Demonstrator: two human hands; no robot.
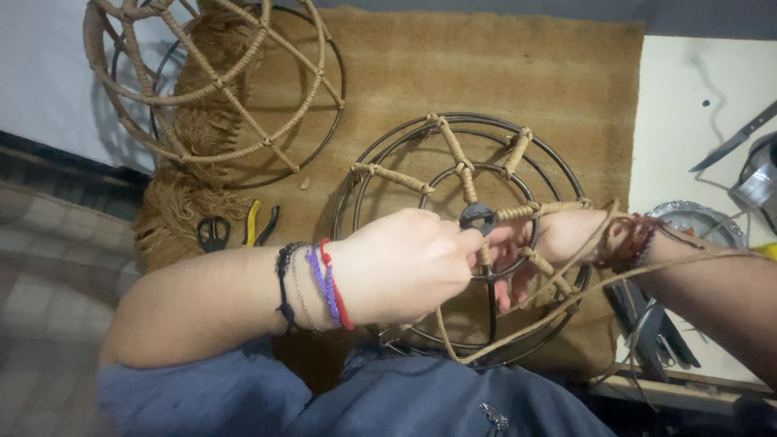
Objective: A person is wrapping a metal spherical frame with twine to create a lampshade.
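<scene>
Over the wire frame, both hands pinch tan cord at its hub

I see dark metal wire frame, smooth, dull sheen, spokes partly wrapped in tan rough twine. Coarse fibrous brown mat beneath. Second frame fully cord-wrapped, matt. Pliers glossy yellow-black plastic grips.

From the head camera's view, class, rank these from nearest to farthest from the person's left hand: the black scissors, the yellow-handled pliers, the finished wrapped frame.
Measured from the left hand:
1. Yellow-handled pliers, left of the hand on the mat.
2. Black scissors, just beyond them, farther left.
3. Finished wrapped frame, top left corner.
</scene>
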